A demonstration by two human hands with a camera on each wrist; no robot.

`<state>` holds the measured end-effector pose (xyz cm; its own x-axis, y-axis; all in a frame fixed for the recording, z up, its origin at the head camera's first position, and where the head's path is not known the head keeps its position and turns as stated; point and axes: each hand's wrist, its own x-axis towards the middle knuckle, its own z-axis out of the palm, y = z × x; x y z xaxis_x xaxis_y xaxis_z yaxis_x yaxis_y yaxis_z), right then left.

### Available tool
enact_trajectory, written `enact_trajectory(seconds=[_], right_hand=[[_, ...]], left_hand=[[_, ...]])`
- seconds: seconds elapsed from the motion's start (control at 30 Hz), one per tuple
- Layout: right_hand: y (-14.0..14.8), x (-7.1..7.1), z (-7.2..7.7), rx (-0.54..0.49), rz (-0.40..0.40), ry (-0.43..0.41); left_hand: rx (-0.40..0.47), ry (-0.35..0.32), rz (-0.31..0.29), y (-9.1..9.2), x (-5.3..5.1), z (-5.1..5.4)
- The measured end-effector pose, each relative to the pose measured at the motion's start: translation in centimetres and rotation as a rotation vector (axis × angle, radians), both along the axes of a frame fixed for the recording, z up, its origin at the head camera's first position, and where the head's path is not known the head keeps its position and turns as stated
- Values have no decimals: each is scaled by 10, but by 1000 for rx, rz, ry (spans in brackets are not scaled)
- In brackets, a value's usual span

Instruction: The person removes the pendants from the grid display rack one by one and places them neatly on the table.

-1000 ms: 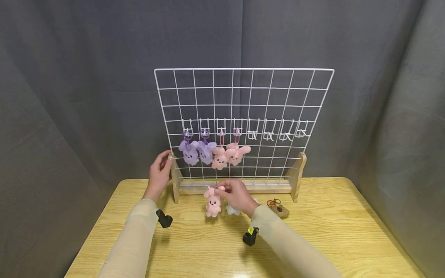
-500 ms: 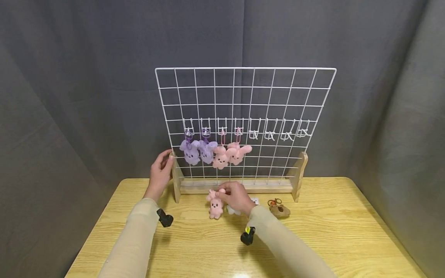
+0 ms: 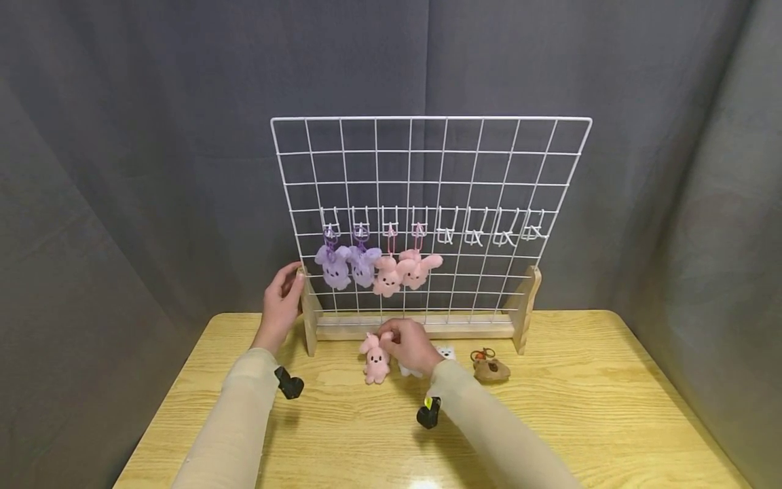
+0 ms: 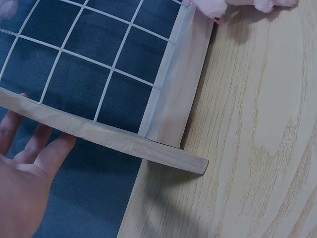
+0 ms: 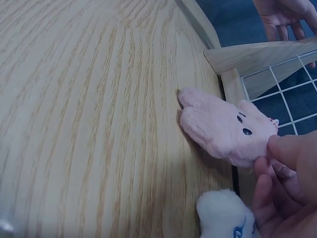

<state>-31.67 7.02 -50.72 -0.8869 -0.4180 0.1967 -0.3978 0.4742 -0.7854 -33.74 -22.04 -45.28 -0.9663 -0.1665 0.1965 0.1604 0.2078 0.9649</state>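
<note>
A pink plush bunny keychain (image 3: 377, 364) hangs by one ear from my right hand (image 3: 412, 344), which pinches it low before the rack's base. In the right wrist view, thumb and fingers (image 5: 275, 173) press the bunny's head (image 5: 247, 130), and its feet point away over the table. My left hand (image 3: 280, 305) holds the left wooden post (image 3: 309, 319) of a white wire grid rack (image 3: 427, 183). From the left wrist, its fingers (image 4: 55, 151) lie against the post's outer side. A white plush keychain (image 5: 223, 213) lies beside my right hand, partly hidden by it.
Two purple bunny keychains (image 3: 334, 270) and two pink bunny keychains (image 3: 415, 270) hang from hooks on the grid. Several bare hooks (image 3: 473, 234) continue rightward. A brown plush keychain (image 3: 491, 370) lies right of my hand on the wooden table (image 3: 342, 435).
My right hand and the pink bunny have lowered slightly, then shifted a little left. More of the white plush shows behind the wrist. My left hand stays at the post.
</note>
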Motion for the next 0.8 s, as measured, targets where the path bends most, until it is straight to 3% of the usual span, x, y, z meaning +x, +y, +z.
enact_trajectory(seconds=[0.37,0.8], right_hand=[[-4,0,4,38,-35,11],[2,0,5,26,-27,24]], left_hand=[[12,45,0,-1,-3,-2],[7,34,2,0,-2,-1]])
